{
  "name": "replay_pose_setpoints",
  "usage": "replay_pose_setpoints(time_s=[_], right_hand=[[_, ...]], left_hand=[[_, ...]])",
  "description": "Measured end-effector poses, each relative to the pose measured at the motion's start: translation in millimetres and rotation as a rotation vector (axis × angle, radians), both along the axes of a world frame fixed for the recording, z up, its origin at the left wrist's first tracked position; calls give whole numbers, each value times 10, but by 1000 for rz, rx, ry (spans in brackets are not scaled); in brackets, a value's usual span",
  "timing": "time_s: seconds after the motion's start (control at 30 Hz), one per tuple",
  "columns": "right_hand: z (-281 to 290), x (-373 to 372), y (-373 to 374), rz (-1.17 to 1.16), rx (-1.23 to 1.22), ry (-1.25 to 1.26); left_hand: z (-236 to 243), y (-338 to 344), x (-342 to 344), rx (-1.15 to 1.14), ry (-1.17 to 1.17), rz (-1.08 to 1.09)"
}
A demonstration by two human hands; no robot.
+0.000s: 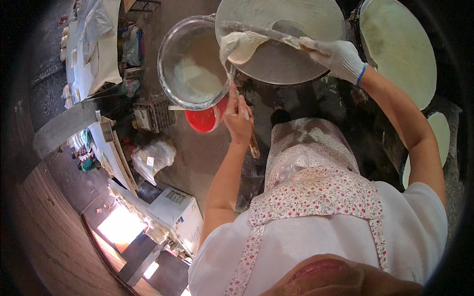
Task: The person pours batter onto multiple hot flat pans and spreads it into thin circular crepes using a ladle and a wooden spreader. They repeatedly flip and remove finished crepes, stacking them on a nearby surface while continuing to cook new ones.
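My left hand (238, 118) is bare and closed round the wooden handle of a batter-coated ladle (227, 52). The ladle's head is at the left edge of a round griddle (296, 64), where a pale lump of wet batter (243, 48) clings. My right hand (340, 57), in a white knit glove with a blue cuff, grips a long flat scraper (264, 32) that reaches leftward over the griddle to the batter. Left of the griddle stands a wide metal pot (165, 81) of whitish batter, its wall smeared. How far the ladle and scraper touch cannot be made out.
Under the pot's near side is a red bucket (200, 121). More round griddles (400, 49) with pale sheets on them stand at the right, one lower down (439, 133). Farther left are a wire crate (157, 117), a plastic bag (155, 157), a white appliance (173, 212) and cloth-covered tables (101, 59).
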State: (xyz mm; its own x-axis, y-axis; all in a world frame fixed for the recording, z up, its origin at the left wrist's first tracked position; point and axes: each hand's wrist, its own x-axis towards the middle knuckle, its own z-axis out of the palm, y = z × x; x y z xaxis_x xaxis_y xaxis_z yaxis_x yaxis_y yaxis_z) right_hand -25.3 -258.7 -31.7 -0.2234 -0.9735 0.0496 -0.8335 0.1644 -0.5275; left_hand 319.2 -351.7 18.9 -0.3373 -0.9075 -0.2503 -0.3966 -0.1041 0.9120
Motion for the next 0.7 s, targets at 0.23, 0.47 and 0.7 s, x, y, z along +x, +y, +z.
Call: replay_pose_setpoints(time_s=[0.23, 0.47, 0.7], right_hand=[[226, 83, 1018, 14, -35, -117], [768, 1383, 607, -259, -246, -799], [-64, 3171, -1572, -439, -80, -423]], left_hand=[[150, 450, 385, 179, 69, -196], [764, -309, 504, -328, 684, -537], [1356, -671, 1011, -281, 673, -337]])
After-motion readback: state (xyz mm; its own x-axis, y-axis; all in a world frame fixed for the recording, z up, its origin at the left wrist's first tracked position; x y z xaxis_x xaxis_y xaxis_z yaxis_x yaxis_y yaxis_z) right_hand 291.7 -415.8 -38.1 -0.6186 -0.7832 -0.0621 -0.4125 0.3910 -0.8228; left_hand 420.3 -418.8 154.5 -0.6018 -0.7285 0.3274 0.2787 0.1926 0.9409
